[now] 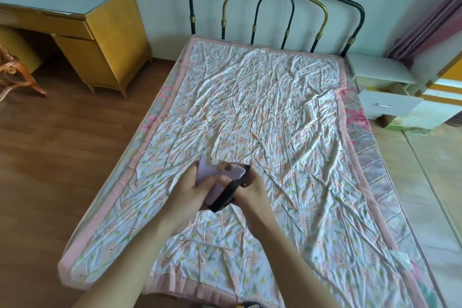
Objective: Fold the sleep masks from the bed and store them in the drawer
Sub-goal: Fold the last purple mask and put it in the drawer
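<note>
**Over the bed, both hands busy with one sleep mask**

Above the bed's [275, 97] near half, I am watching both hands working together on a lilac sleep mask [215, 174]. My left hand [192, 190] is gripping the mask's padded body from the side, thumb lying across its face. My right hand [250, 189] is pinching the black strap [225, 195], which is running diagonally between the two hands and looping under the mask. The mask is hanging just clear of the crumpled floral quilt [287, 132]. Beside the metal headboard [275, 7], a white nightstand's drawer [390, 106] is standing pulled out. Against the far wall on the left, a yellow worktop [100, 32] is sitting well apart from everything.
</note>
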